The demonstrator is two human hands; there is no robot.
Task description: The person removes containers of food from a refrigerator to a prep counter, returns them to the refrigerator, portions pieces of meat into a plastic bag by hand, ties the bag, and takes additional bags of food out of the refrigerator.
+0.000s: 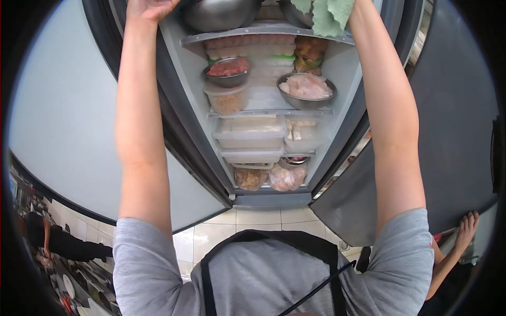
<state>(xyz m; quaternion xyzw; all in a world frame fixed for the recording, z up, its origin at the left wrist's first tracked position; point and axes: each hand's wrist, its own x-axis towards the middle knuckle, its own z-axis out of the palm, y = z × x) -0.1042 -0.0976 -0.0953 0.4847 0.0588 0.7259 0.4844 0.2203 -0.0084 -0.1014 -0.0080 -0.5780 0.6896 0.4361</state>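
My left hand is at the top left edge of the view, close to a large steel bowl on the upper fridge shelf. Its fingertips are cut off, so what they touch is hidden. At the top right, my right hand is mostly out of frame. Right beside it, a pale green crinkled leaf hangs over the shelf's front edge. Whether my right fingers grip the leaf cannot be seen. Part of a second steel bowl shows behind the leaf.
Below are a bowl of minced meat, a bowl of pale raw meat, plastic tubs and bagged food. Fridge doors stand open: a light one left, a dark one right. Another person's hand is near the right door.
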